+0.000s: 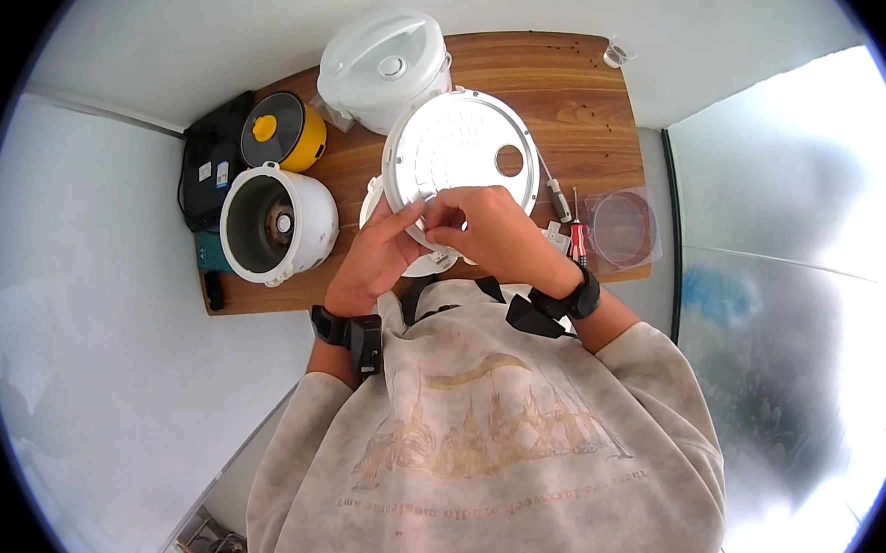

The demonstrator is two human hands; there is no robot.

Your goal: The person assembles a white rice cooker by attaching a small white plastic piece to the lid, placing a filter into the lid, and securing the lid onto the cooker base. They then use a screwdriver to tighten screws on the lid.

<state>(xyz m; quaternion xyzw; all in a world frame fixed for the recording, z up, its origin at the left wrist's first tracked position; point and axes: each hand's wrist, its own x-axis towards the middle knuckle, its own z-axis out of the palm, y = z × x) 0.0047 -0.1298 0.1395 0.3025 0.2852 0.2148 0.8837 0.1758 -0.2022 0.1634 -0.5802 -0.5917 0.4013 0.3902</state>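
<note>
Over wooden table (573, 93), both hands pinch white round plate's (462, 147) near rim.

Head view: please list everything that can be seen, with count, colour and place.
round plastic disc: one, white, with a hole, held over the table middle
rice cooker body: one, white, open, table left
closed cooker: one, white, table back
yellow pot: one, dark lid, back left
black device: one, table left edge
screwdrivers: two, one red-handled, right of the disc
clear round container: one, table right
wooden table: one, brown
left hand: on the disc's lower rim
right hand: on the disc's lower rim
</note>
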